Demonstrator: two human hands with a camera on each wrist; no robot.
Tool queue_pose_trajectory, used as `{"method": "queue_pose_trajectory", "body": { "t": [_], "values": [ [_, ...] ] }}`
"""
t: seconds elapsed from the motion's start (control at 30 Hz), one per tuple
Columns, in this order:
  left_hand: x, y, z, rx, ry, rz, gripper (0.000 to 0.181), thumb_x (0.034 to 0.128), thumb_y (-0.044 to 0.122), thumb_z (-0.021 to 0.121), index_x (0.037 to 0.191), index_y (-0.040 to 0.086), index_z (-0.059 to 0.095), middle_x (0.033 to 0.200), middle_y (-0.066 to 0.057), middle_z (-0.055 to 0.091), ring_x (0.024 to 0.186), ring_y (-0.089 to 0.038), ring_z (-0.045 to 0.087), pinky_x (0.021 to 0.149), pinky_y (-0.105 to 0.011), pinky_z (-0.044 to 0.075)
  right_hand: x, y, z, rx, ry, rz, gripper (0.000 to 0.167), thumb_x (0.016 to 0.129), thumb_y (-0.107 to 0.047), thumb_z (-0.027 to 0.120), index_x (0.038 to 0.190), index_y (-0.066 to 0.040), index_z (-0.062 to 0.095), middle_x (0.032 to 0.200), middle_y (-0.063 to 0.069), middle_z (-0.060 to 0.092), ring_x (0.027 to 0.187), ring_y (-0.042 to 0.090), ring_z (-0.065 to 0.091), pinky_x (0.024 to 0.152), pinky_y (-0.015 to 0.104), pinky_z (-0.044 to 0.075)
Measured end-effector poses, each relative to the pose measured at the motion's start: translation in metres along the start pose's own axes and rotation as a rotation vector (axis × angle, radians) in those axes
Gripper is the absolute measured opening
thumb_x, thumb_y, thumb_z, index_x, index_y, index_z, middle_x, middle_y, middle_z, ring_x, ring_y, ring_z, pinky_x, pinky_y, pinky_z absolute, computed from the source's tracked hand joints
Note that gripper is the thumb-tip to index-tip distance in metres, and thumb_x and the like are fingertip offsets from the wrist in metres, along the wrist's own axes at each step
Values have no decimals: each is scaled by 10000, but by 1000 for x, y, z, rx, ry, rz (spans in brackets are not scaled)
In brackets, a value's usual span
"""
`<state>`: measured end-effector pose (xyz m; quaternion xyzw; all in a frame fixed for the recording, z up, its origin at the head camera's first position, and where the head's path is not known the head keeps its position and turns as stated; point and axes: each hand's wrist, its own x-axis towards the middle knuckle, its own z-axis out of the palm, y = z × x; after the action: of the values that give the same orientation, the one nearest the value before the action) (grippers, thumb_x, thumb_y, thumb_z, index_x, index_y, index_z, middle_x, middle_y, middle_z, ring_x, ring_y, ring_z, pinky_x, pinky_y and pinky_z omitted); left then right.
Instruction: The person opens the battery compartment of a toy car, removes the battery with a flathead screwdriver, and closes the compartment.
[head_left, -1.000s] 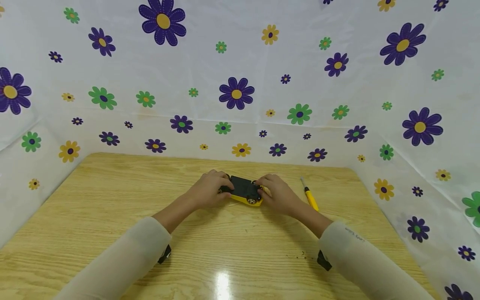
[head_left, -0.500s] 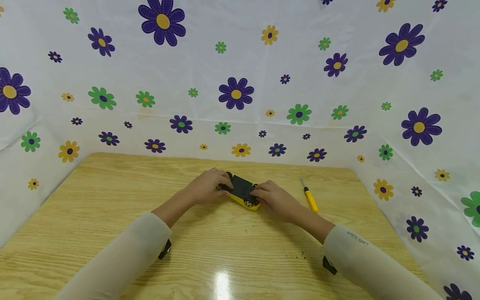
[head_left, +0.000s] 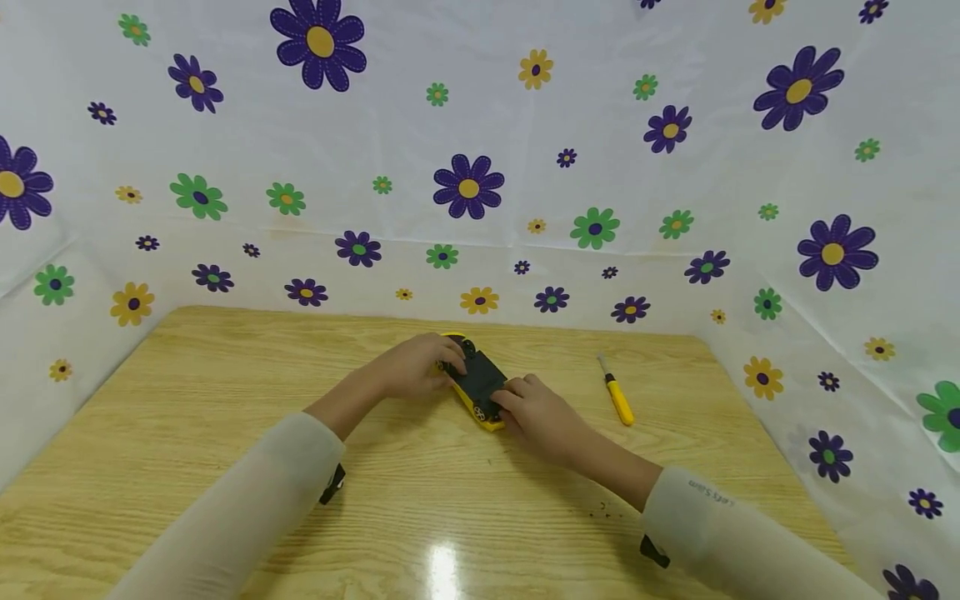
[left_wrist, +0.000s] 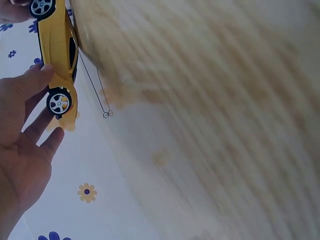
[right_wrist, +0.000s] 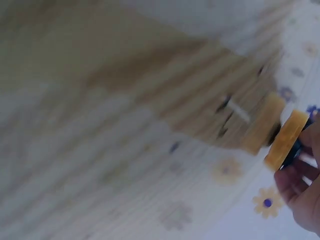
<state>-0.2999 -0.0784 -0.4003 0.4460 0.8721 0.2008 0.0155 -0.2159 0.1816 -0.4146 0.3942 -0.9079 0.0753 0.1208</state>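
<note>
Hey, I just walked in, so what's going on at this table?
A person is holding a yellow toy car upside down, its black underside facing up. The left hand grips its far end and the right hand its near end. A yellow-handled tool, probably a screwdriver, lies untouched on the wooden table, to the right of the car.

Car (head_left: pixel 480 383): body smooth, glossy, apparently plastic; underside matt, plastic-looking. Wheels (left_wrist: pixel 59 102): spokes of metallic finish. Table (head_left: pixel 450 492): wood-grained, glossy, reflecting light. Screwdriver (head_left: pixel 617 395): smooth plastic-looking handle, metal shaft. Backdrop (head_left: pixel 405 133): smooth, lightly creased; cloth or plastic undetermined. Sleeves (head_left: pixel 247 500): matt cloth.
</note>
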Motion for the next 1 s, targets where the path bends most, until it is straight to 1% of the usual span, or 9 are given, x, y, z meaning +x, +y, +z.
{"method": "queue_pose_trajectory", "body": {
  "t": [0.13,0.3,0.43,0.53,0.63,0.73,0.83,0.93,1.0],
  "values": [
    [1,-6,-1,-27,-19,-1,207,964,60,711,1165,80,755,1342,-115,648,1290,-324,569,1123,-476,445,3,-16,0,-49,6,28,233,960,-92,724,1183,-29,698,1096,121,663,940,260,584,814,362,561],
    [0,-11,-2,-64,-22,-4,221,967,46,704,1179,93,748,1374,-105,632,1351,-335,525,1151,-496,413,8,-29,0,-98,-19,77,229,970,-135,718,1183,-55,691,1091,108,657,926,256,580,814,361,561],
    [0,-12,-1,-88,-15,7,219,959,14,702,1160,87,752,1374,-112,632,1388,-346,493,1164,-501,397,9,-33,0,-113,-38,98,237,973,-150,713,1191,-59,694,1097,105,654,928,252,583,821,358,561],
    [2,-13,1,-83,-19,12,221,959,5,698,1158,85,752,1373,-110,633,1386,-339,496,1168,-495,393,9,-30,-1,-122,-39,92,246,973,-165,715,1196,-65,701,1104,101,658,936,250,582,832,363,558],
    [5,-14,3,-67,-22,20,221,962,3,692,1158,87,750,1373,-107,632,1384,-332,498,1173,-486,388,8,-23,-3,-116,-29,53,253,959,-176,734,1188,-72,708,1111,103,657,952,260,576,839,384,554],
    [6,-14,3,-53,-21,21,217,966,-3,681,1150,90,750,1375,-104,628,1394,-334,485,1179,-487,378,10,-12,-7,-77,-53,-12,274,958,-194,739,1206,-84,704,1179,118,648,1042,285,580,911,418,547],
    [7,-12,2,-41,-21,18,212,970,-6,673,1144,87,748,1381,-104,623,1405,-336,470,1188,-485,365,13,0,-10,-9,-95,-82,296,967,-209,730,1236,-91,688,1262,130,626,1148,302,573,990,446,529],
    [8,-10,0,-27,-26,19,210,973,-5,667,1147,82,748,1386,-108,621,1411,-337,463,1194,-482,357,14,10,-10,40,-122,-141,304,975,-201,718,1259,-101,675,1296,121,617,1196,293,573,1028,434,518],
    [8,-9,0,-16,-26,27,212,974,-8,665,1148,81,748,1386,-112,621,1413,-341,460,1195,-482,355,15,14,-9,51,-122,-166,300,975,-191,716,1260,-108,671,1292,108,620,1201,281,578,1031,420,519]
  ]
}}
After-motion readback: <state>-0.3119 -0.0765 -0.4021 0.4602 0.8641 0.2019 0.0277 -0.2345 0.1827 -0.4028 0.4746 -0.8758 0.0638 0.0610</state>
